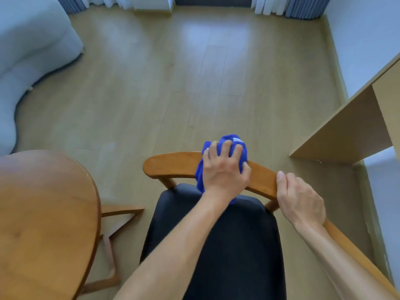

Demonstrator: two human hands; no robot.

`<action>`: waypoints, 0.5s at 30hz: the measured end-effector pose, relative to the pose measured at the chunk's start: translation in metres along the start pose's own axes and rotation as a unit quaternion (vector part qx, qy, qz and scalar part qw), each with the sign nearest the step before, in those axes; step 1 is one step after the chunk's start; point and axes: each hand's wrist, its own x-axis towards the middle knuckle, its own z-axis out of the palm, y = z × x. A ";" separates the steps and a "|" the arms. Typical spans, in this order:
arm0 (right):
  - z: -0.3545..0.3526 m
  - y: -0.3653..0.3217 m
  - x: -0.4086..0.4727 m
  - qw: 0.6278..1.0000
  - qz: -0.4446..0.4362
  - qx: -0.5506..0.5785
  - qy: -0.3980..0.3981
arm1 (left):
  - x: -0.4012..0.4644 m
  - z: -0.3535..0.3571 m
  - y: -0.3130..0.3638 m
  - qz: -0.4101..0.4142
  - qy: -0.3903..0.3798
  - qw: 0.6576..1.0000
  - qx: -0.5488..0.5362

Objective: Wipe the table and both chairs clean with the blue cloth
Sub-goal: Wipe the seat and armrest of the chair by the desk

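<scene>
Head view, looking down over a wooden chair [173, 165] with a curved backrest rail and a black padded seat [216, 245]. The seat lies near, the rail at its far edge.

Left hand [225, 169]: fingers curled over a bunched blue cloth [229, 141], pressing it onto the top of the rail about midway along. Cloth wraps the rail; part bulges on the far side above the fingers, part hangs down on the near side toward the seat, under the wrist. A small white tag shows on the far bulge.

Right hand [300, 198]: grips the right part of the same rail, thumb on top, fingers folded round the wood. Just right of the cloth hand, not touching it.

Both forearms are bare, coming in from the near edge across the seat.

Round wooden table [43, 213] at near left, just beside the chair, its top brown and glossy. Angled wooden legs [116, 215] show between table and chair; whether they belong to the table or to a second chair I cannot tell.

Pale wood-plank floor [173, 83] fills the middle. Light grey sofa [26, 40] at far left. Light wood desk [357, 126] against the white wall at right. Curtains [303, 7] along the far edge.
</scene>
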 end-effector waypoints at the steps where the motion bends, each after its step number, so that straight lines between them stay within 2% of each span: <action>1: 0.000 0.000 0.001 1.000 0.005 -0.001 0.003 | -0.002 0.005 0.016 0.021 -0.009 1.000 -0.004; 5: 0.001 -0.001 0.001 0.999 0.021 -0.025 -0.005 | -0.008 0.014 0.037 0.115 -0.031 0.992 -0.028; 7: 0.000 0.001 -0.001 1.000 0.014 -0.023 0.004 | -0.006 0.007 0.007 0.154 -0.006 0.987 -0.041; 8: -0.002 0.001 -0.002 1.000 0.005 -0.016 0.011 | -0.004 0.000 -0.017 0.146 0.003 0.989 -0.038; 11: -0.004 -0.002 -0.003 1.000 0.003 -0.007 0.003 | 0.002 -0.029 -0.112 -0.011 0.017 0.999 -0.047; 13: -0.003 -0.004 -0.002 1.000 0.010 -0.010 -0.003 | -0.002 -0.051 -0.161 -0.133 -0.006 0.989 -0.066; 15: -0.002 -0.006 -0.003 1.000 0.009 -0.007 0.008 | -0.007 -0.064 -0.187 -0.217 -0.016 0.968 -0.125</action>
